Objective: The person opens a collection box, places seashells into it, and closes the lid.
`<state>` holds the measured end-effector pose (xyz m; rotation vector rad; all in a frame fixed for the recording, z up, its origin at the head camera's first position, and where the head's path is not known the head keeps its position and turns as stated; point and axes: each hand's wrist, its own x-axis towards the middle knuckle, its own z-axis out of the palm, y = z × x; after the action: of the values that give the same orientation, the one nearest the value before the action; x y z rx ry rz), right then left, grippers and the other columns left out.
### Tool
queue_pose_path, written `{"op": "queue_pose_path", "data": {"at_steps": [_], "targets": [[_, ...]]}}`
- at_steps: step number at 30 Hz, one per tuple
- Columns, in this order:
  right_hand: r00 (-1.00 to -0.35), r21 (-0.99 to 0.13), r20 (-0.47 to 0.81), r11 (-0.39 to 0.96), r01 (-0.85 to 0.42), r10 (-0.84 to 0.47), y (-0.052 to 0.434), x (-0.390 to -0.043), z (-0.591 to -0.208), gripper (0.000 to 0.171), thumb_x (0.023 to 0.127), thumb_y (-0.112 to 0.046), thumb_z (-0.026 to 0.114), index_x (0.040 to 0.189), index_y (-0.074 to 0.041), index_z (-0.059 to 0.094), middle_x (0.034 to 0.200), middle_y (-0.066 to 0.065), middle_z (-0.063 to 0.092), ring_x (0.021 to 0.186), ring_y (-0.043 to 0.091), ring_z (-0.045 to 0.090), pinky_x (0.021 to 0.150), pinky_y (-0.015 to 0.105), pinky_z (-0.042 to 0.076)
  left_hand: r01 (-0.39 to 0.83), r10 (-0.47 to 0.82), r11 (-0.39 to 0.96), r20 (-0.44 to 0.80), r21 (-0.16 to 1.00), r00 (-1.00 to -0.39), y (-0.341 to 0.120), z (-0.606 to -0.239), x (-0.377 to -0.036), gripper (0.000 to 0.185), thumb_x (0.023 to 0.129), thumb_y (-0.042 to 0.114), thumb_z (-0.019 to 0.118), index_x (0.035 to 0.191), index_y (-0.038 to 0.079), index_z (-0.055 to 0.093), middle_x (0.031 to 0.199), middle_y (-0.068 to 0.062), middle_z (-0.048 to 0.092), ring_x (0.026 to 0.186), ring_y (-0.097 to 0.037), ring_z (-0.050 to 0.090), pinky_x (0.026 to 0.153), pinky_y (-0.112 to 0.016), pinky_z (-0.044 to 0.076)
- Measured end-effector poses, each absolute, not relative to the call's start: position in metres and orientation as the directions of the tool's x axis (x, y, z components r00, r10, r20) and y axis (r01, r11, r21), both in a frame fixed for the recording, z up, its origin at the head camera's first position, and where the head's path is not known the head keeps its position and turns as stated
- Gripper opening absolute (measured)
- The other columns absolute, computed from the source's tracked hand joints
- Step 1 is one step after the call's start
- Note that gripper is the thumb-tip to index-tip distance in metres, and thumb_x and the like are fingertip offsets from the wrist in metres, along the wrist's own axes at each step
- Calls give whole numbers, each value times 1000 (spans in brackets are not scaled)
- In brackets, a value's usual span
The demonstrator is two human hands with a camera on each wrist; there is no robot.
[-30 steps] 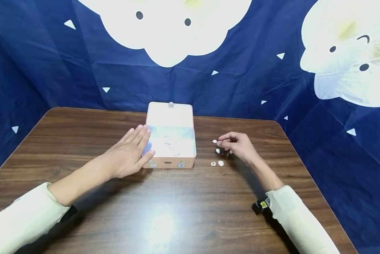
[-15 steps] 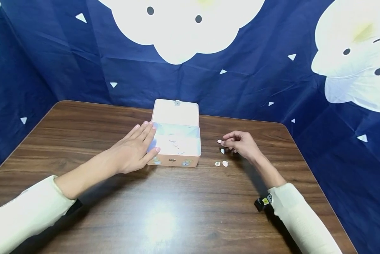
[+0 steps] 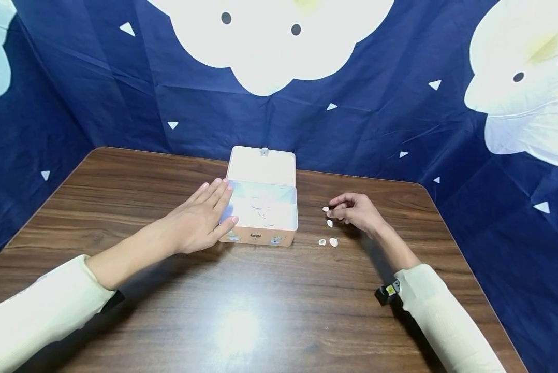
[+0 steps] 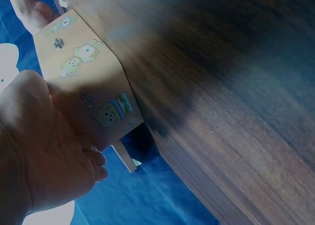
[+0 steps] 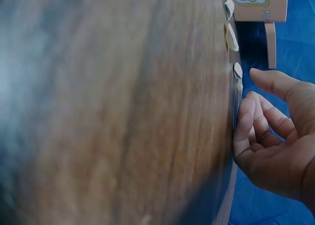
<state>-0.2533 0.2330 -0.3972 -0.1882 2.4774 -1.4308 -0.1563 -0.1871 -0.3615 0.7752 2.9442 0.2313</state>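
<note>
An orange-pink tin box with bear pictures sits near the table's far side, its lid tipped back. Pale shells lie on its bright floor, some barely distinct. Flat against the box's left side rests my left hand, fingers straight; in the left wrist view its palm faces the box. My right hand is low over the table right of the box, thumb and forefinger parted beside a small white seashell. More shells lie nearer: one by the fingers and a pair further forward.
The brown wooden table has rounded far corners. Directly behind it hangs a dark blue cloth with white clouds, which also closes off the left and right sides. A dark wrist device sits at the right cuff.
The head view has swung, so the box, shells and hands appear further right. My right hand stays beside the same shell with slight finger movement; the left hand keeps its place against the box.
</note>
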Motion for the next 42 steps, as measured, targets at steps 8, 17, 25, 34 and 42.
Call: {"op": "queue_pose_path", "data": {"at_steps": [8,17,25,34,42], "targets": [[-949,-832,-199,554,31,-245,237,-254,-397,48,94,-8,88,136,8,72,87,-8,76,74,3,62,64,20,50,484,499,858,-55,170,-865,-184,-362,-159,83,122,54,31,177,-7,17,188,-25,10,178,-45,5,146,-63,8],[-937,-803,-218,595,14,-272,244,-256,-394,49,93,-6,86,138,7,70,86,-8,73,75,4,61,66,19,50,494,508,856,-65,155,-859,-178,-361,-165,83,122,53,32,177,-7,15,188,-25,9,178,-44,4,146,-62,7],[-937,-800,-204,600,-8,-284,249,-259,-395,45,93,-4,87,134,7,72,90,-3,77,77,3,62,68,20,51,493,507,856,-64,158,-860,-175,-359,-167,83,122,52,33,177,-7,15,188,-25,9,178,-44,5,146,-62,7],[-937,-785,-184,618,-41,-296,241,-260,-397,34,95,-6,86,126,6,77,88,-4,75,77,6,60,66,19,50,484,500,859,-67,165,-864,-177,-360,-161,83,122,53,30,177,-8,16,188,-25,10,178,-46,5,146,-64,8],[-934,-774,-167,628,-74,-315,231,-262,-398,26,96,-6,86,119,4,78,88,-2,74,80,10,58,68,21,45,460,478,871,-78,170,-875,-185,-359,-155,83,122,54,32,177,-7,15,189,-24,8,178,-45,4,145,-65,7]]}}
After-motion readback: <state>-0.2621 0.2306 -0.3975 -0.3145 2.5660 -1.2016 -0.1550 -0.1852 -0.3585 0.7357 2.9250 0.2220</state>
